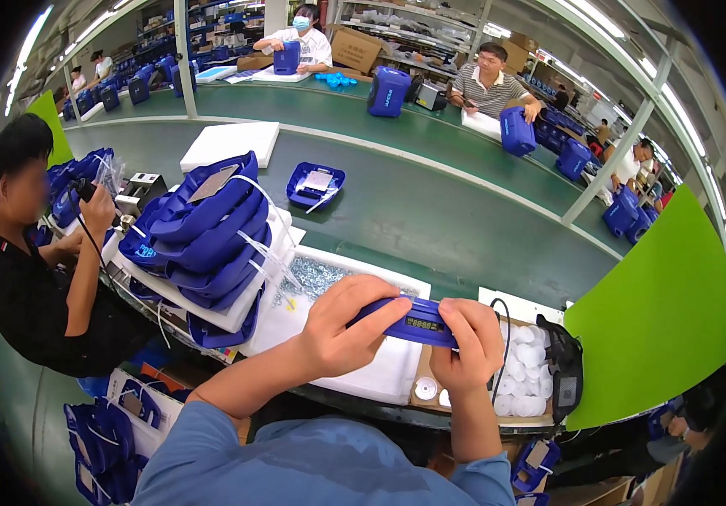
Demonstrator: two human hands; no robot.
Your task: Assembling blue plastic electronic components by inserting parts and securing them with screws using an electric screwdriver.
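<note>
Gripping a black corded tool, a co-worker's raised hand is farthest left. Beside it, blue casings are piled on a white foam board along the worktop's near edge. Past the pile, 1 more blue casing lies farther from that edge. A white tray of small metal parts reaches the near edge. Above it, the left hand grasps the left end of a blue panel with a small display; the right hand pinches its right end, so 2 hands hold it raised. Rightward, white round pieces fill a box just beside a black pouch, and a green board stands at the worktop's right end.
</note>
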